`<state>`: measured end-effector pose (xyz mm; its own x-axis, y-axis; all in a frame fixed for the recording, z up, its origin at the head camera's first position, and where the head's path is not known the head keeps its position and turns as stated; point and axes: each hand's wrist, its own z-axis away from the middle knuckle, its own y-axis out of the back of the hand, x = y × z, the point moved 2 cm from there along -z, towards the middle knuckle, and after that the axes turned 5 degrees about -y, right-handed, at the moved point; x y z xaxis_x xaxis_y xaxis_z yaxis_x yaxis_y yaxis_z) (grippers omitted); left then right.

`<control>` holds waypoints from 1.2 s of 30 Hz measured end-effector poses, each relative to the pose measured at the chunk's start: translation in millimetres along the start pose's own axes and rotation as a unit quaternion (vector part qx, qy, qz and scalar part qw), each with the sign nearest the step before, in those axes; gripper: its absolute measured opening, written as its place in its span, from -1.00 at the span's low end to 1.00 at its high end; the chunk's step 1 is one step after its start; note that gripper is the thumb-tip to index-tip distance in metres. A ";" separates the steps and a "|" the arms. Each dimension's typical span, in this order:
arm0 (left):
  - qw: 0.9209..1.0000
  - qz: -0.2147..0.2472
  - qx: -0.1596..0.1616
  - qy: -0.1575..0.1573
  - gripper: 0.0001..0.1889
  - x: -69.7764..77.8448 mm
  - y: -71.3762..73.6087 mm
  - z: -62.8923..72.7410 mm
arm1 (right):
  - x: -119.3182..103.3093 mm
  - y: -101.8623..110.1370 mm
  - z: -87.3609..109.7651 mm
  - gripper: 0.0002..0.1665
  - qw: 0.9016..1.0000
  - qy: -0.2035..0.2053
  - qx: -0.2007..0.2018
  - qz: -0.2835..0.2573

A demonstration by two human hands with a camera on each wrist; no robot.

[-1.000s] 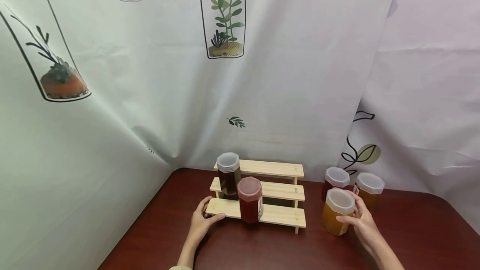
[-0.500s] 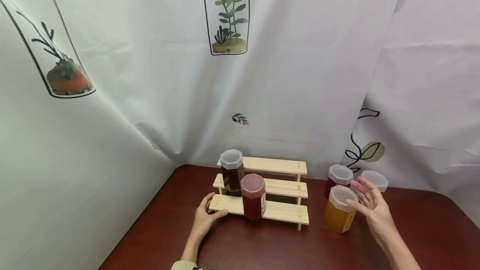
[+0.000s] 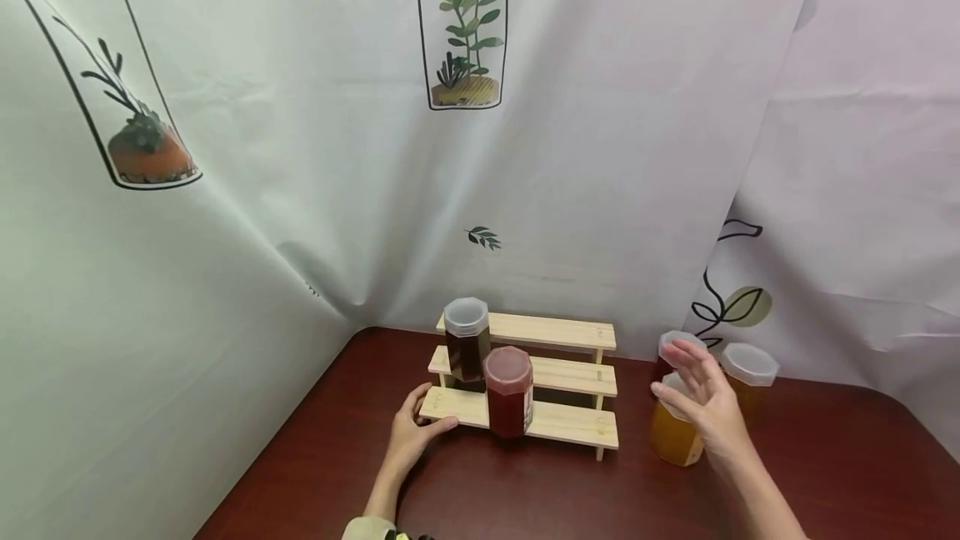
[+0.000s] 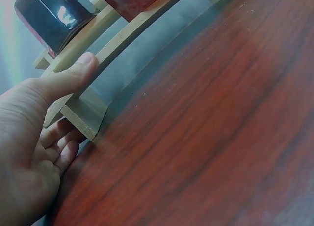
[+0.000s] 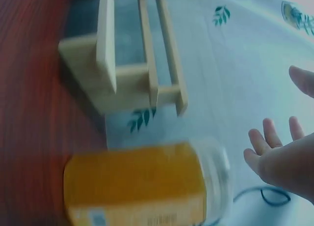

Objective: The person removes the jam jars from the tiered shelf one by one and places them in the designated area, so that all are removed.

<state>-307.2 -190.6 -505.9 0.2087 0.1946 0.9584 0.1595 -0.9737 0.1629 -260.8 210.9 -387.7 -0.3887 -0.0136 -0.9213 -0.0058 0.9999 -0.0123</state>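
Note:
My left hand (image 3: 408, 440) grips the left end of the lowest step of a three-tier wooden display stand (image 3: 573, 424). In the left wrist view its thumb (image 4: 81, 69) lies along the front edge, with the fingers curled round the end. A dark-filled jar (image 3: 468, 357) stands on the middle step, at its left. On the lowest step sits a red-filled jar (image 3: 508, 412) with a pinkish lid. My right hand (image 3: 716, 415) is held with fingers spread over an amber jar (image 3: 672, 440) on the table, partly covering its lid; the right wrist view shows the hand apart from this jar.
Behind the right hand stand another red jar (image 3: 663, 367) and a second amber jar (image 3: 748, 369), both with whitish lids. A printed curtain (image 3: 600, 190) hangs along the back and left of the dark red wooden table (image 3: 510, 498).
The right hand has let go of the front amber jar, moved off to the right, then come back over its lid. The left hand keeps its grip on the stand.

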 end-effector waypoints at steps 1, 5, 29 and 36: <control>1.000 0.001 0.000 0.000 -0.12 0.3 0.2 0.0 | -1.5 -6.2 -2.6 -0.28 1.000 -0.008 -0.003 0.014; 1.000 0.002 -0.001 -0.003 -0.12 1.2 0.4 0.2 | -4.0 -34.2 -15.6 -0.26 0.998 -0.030 -0.024 0.040; 1.000 0.012 -0.006 -0.014 -0.11 4.5 -2.7 -1.8 | 15.3 -184.7 -111.7 -0.03 0.966 -0.143 -0.213 0.015; 1.000 0.015 -0.005 -0.013 -0.11 3.5 -0.1 1.1 | 18.1 -194.2 -124.6 0.05 0.948 -0.160 -0.270 0.056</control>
<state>-305.4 -189.7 -502.9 0.2389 0.1691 0.9562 0.1435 -0.9801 0.1375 -381.5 16.5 -353.6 -0.1156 0.1810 -0.9767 -0.4854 0.8475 0.2145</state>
